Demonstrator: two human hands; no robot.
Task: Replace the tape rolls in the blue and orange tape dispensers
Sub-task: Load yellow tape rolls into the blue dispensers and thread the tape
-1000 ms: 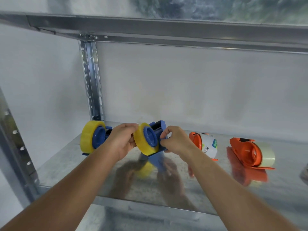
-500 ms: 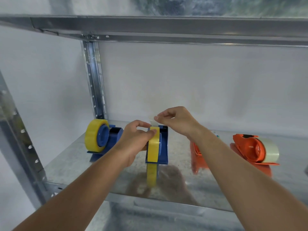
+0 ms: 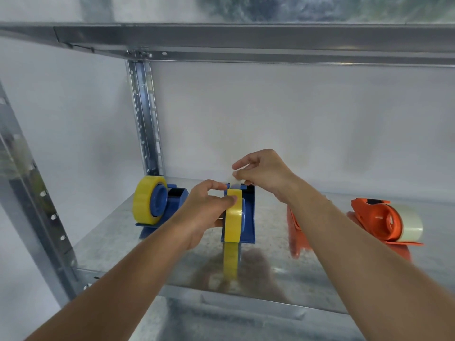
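Observation:
A blue tape dispenser (image 3: 249,219) stands on the metal shelf (image 3: 270,269) in the middle, with a yellow tape roll (image 3: 233,216) mounted on it, edge toward me. My left hand (image 3: 205,210) grips that roll, thumb on its top. My right hand (image 3: 262,172) pinches the loose tape end just above the dispenser's far end. A second blue dispenser (image 3: 170,205) with a yellow roll (image 3: 146,199) stands to the left. At the right stands an orange dispenser (image 3: 371,221) carrying a clear roll (image 3: 408,223). Another orange dispenser (image 3: 294,232) is mostly hidden behind my right forearm.
A perforated steel upright (image 3: 145,119) rises at the back left and another (image 3: 32,200) at the front left. The upper shelf's beam (image 3: 246,43) runs overhead. A white wall closes the back. The shelf's front edge (image 3: 246,300) lies below my forearms.
The blue dispenser was turned and set down upright on the shelf. My right hand left its body and rose to pinch the tape end, then drew it back a little.

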